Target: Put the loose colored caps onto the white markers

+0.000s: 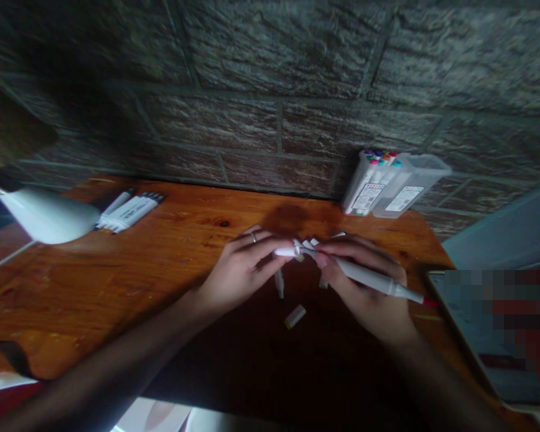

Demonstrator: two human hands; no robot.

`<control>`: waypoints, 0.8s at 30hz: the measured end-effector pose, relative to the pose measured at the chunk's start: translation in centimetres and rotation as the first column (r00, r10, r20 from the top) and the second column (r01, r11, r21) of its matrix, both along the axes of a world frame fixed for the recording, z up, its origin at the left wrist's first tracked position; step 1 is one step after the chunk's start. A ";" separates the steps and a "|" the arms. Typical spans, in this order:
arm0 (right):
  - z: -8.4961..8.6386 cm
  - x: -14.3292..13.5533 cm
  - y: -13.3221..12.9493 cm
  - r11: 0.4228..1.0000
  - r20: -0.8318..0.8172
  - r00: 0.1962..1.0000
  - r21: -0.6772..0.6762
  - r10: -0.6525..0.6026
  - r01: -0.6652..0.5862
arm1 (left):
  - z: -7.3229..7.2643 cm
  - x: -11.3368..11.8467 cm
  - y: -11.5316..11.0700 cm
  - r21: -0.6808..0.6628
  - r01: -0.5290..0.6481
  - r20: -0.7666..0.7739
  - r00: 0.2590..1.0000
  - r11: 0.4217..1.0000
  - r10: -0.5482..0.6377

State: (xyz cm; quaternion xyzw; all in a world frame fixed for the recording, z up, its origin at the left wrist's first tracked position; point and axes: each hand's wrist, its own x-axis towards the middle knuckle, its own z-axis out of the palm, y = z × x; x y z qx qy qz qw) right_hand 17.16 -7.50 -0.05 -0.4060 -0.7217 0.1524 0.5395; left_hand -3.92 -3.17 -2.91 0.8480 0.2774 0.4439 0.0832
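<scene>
My left hand point(238, 267), with a ring on one finger, pinches a small white cap point(288, 251) by its left end. In my right hand point(373, 288) is a white marker point(364, 275), its grey tip pointing left and meeting the cap's right end. The marker's far end is red. Below the hands, a loose pale cap point(296, 316) with a yellowish end lies on the wooden table. Small white pieces point(279, 283) lie behind and under the fingers, partly hidden.
Clear plastic cases point(396, 186), one holding several colourful markers, stand against the brick wall at the back right. Several white markers point(132, 210) lie by a white lamp point(54, 213) at the left. A tablet point(481, 336) sits at the right edge of the table point(184, 222).
</scene>
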 end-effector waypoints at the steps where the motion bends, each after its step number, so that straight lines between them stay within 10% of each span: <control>1: 0.0 0.0 0.0 1.000 -0.001 1.000 0.005 0.000 0.000 | 0.0 0.0 0.0 0.007 -0.001 -0.009 1.000 1.000 0.002; 8: -0.7 -0.5 0.1 0.995 0.051 0.993 -0.001 0.102 -0.102 | -0.4 0.2 -0.1 0.046 0.020 -0.031 0.999 0.999 -0.019; 13: -0.6 0.7 0.7 0.994 0.125 0.988 0.077 -0.088 0.079 | -0.4 0.3 -0.1 -0.007 -0.033 0.003 0.999 0.999 0.033; 24: -0.4 1.4 1.3 0.970 -0.152 0.974 -0.198 -0.170 0.138 | -0.3 0.1 -0.2 -0.077 -0.024 0.082 0.996 0.997 0.030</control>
